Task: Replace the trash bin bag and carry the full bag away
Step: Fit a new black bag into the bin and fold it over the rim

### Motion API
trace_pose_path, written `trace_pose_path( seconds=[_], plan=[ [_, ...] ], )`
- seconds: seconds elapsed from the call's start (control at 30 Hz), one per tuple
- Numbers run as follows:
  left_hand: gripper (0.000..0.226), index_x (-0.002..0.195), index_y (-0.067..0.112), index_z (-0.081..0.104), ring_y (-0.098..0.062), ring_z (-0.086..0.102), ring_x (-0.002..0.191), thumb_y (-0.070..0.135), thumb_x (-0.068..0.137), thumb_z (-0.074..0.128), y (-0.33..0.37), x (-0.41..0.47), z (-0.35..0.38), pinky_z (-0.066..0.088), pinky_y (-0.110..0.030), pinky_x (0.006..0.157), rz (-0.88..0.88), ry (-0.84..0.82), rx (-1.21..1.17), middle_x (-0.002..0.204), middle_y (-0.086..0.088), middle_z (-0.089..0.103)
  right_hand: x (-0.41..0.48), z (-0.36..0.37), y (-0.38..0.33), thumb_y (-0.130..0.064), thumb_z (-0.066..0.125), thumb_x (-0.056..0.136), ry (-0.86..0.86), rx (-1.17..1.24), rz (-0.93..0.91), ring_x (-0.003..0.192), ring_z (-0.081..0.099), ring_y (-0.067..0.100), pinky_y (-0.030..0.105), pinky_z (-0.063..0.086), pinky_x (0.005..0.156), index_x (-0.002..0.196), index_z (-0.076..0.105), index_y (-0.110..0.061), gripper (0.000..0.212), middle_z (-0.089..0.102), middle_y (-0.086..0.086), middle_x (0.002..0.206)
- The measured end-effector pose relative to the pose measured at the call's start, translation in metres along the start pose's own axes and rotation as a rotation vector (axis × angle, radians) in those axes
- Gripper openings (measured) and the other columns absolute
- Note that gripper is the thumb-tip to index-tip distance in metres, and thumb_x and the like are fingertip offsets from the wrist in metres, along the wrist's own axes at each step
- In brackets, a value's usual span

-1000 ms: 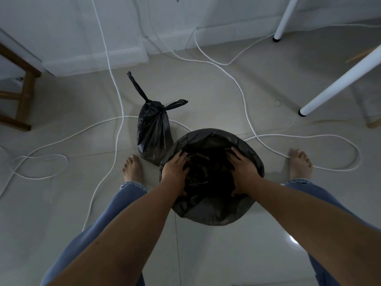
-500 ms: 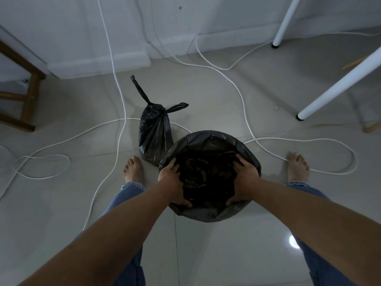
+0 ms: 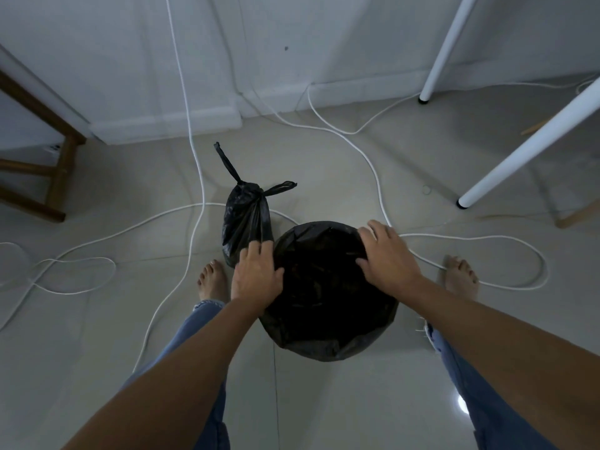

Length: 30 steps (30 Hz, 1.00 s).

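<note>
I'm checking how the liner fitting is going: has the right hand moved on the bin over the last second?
Yes. The right hand has slid from inside the bin's mouth outward to the far right rim of the bin, nearer the white cable.

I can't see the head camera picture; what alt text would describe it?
Seen from above, a person's left hand and right hand rest flat on the rim of a bin lined with a fresh black bag, standing between bare feet. A tied full bag sits on the tiled floor just behind it, among loose white cables.
</note>
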State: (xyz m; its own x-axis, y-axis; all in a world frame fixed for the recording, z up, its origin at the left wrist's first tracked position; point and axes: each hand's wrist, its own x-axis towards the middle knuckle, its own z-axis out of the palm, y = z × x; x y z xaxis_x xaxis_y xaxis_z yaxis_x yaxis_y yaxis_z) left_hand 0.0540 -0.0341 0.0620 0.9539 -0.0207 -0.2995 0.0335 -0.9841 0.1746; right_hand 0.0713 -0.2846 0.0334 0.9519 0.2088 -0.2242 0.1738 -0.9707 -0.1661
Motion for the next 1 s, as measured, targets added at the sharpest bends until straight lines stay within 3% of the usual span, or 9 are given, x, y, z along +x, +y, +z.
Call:
trace_pose_path(
  seconds=[0.1,0.27,0.33,0.47,0.73,0.87,0.93,1.0],
  plan=[
    [0.046,0.133,0.005,0.046,-0.042,0.059,0.118,0.021,0.093,0.063,-0.009,0.009,0.006,0.052,-0.047,0.095,-0.136,-0.201,-0.148,0.125,-0.023,0.061,-0.001,0.001,0.002,-0.014,0.058,0.082,-0.174,0.136,0.135,0.102,0.059,0.040,0.044,0.050,0.080,0.126,0.036,-0.011,0.049,0.054,0.017,0.115],
    [0.010,0.094,0.004,0.051,-0.042,0.062,0.108,0.012,0.095,0.057,-0.027,0.018,0.011,0.041,-0.035,0.076,-0.154,-0.282,-0.217,0.111,-0.026,0.065,-0.005,0.008,0.014,-0.012,0.045,0.086,-0.223,0.152,0.155,0.099,0.062,0.040,0.043,0.047,0.078,0.114,0.041,-0.007,0.030,0.061,0.022,0.106],
    [0.011,0.095,0.004,0.052,-0.040,0.060,0.112,0.014,0.097,0.056,-0.030,0.020,0.010,0.041,-0.036,0.079,-0.151,-0.294,-0.221,0.114,-0.024,0.064,-0.006,0.011,0.019,-0.012,0.045,0.086,-0.244,0.159,0.180,0.100,0.061,0.041,0.042,0.047,0.079,0.115,0.042,-0.006,0.030,0.061,0.022,0.107],
    [0.025,0.117,0.001,0.058,-0.038,0.053,0.125,0.019,0.101,0.052,-0.026,0.017,0.003,0.043,-0.038,0.095,-0.194,-0.272,-0.135,0.127,-0.019,0.059,-0.007,0.012,0.023,-0.014,0.047,0.086,-0.257,0.161,0.203,0.102,0.061,0.042,0.042,0.047,0.081,0.119,0.043,-0.008,0.034,0.061,0.023,0.109],
    [0.014,0.098,0.003,0.054,-0.041,0.061,0.109,0.016,0.094,0.057,-0.033,0.019,0.014,0.045,-0.038,0.079,-0.117,-0.378,-0.146,0.115,-0.025,0.063,-0.008,0.010,0.016,-0.012,0.048,0.085,-0.308,0.180,0.199,0.102,0.060,0.042,0.042,0.047,0.081,0.115,0.041,-0.006,0.031,0.060,0.023,0.109],
    [0.020,0.091,0.010,0.047,-0.035,0.062,0.110,0.019,0.091,0.064,-0.036,0.018,0.009,0.041,-0.032,0.075,-0.086,-0.499,-0.094,0.118,-0.021,0.063,-0.017,0.007,0.014,-0.011,0.052,0.082,-0.409,0.194,0.212,0.102,0.060,0.041,0.037,0.043,0.074,0.100,0.039,-0.010,0.022,0.058,0.024,0.111],
    [0.030,0.105,0.010,0.055,-0.031,0.061,0.116,0.027,0.088,0.073,-0.036,0.019,0.005,0.046,-0.031,0.081,-0.096,-0.568,-0.110,0.129,-0.018,0.061,-0.018,0.004,0.016,-0.021,0.066,0.076,-0.508,0.194,0.240,0.104,0.060,0.037,0.033,0.043,0.073,0.104,0.044,-0.011,0.037,0.058,0.018,0.115],
    [0.072,0.141,0.012,0.049,-0.027,0.052,0.133,0.039,0.082,0.080,-0.038,0.023,0.001,0.045,-0.032,0.102,-0.105,-0.610,-0.179,0.149,-0.010,0.051,-0.015,-0.003,0.019,-0.040,0.081,0.059,-0.614,0.179,0.250,0.109,0.058,0.032,0.034,0.048,0.081,0.115,0.046,-0.017,0.071,0.058,0.011,0.120]
  ],
)
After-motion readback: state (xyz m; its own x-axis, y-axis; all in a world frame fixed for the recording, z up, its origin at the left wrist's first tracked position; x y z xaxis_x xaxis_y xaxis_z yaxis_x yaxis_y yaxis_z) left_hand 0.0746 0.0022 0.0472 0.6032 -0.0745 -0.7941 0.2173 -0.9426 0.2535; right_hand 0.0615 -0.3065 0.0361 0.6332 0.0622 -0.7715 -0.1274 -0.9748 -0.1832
